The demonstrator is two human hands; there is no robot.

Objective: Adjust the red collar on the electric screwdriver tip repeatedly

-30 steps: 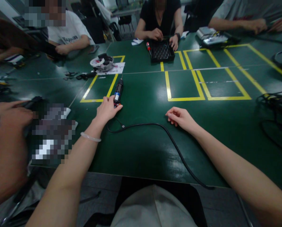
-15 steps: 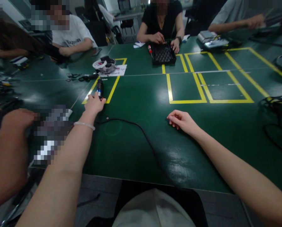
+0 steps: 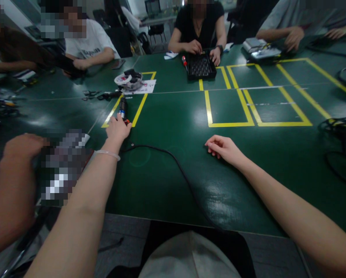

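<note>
My left hand (image 3: 118, 127) reaches far over the green table with its fingers closed around the lower end of a black electric screwdriver (image 3: 122, 107). The tool has a blue band and a small red-orange part beside my thumb; my hand hides the rest of its near end. It lies within a yellow taped outline (image 3: 139, 110). My right hand (image 3: 220, 146) rests on the tabletop, its fingers curled loosely together with nothing visible in them. A black cable (image 3: 173, 155) runs from near my left wrist across the table to the front edge.
Beyond my left hand sit a tape roll and a dark bundle (image 3: 132, 80) on white paper. Across the table a person works at a black tray (image 3: 201, 66) beside a red screwdriver (image 3: 184, 61). Coiled cables (image 3: 342, 131) lie right. A neighbour's arm (image 3: 13, 185) is close at left.
My left hand has shifted very slightly right, still on the screwdriver. My right hand has stayed put. At the far right, a person's hands have moved.
</note>
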